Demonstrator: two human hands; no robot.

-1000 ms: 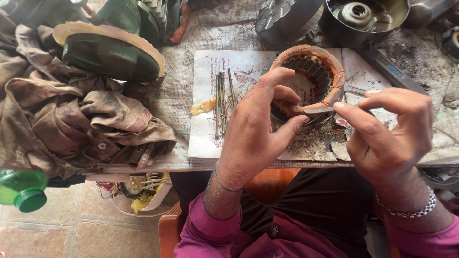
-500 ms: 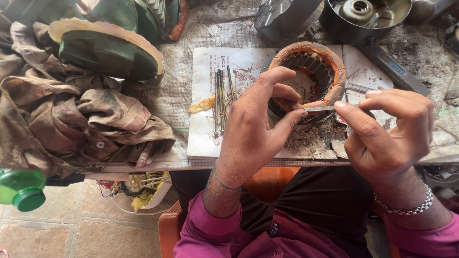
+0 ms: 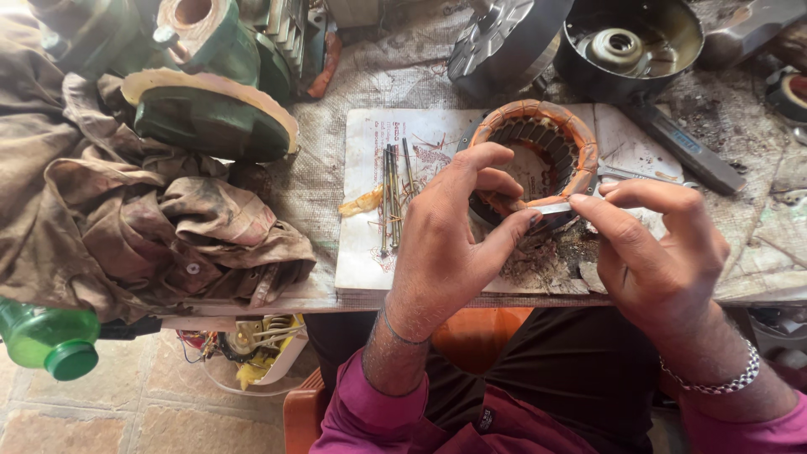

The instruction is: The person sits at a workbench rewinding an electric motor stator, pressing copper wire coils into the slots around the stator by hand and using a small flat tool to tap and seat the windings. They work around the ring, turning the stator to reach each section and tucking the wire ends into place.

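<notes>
A round motor stator (image 3: 538,139) with orange-wrapped windings and dark slots lies on a white printed sheet (image 3: 378,261) on the workbench. Just in front of it my left hand (image 3: 454,235) and my right hand (image 3: 656,252) together pinch a small thin pale strip (image 3: 556,208) between fingertips. The left thumb and forefinger grip its left end, the right fingers its right end. A few thin metal rods (image 3: 391,197) lie on the sheet to the left of my left hand, beside a yellowish scrap (image 3: 361,202).
A heap of dirty brown cloth (image 3: 118,219) covers the bench's left side, with green motor housings (image 3: 210,118) behind it. Metal motor covers (image 3: 630,42) stand at the back right. A flat grey tool (image 3: 685,147) lies right of the stator. A green bottle (image 3: 46,336) sits lower left.
Both hands stay pinched on the strip in front of the stator; the fingers have barely shifted.
</notes>
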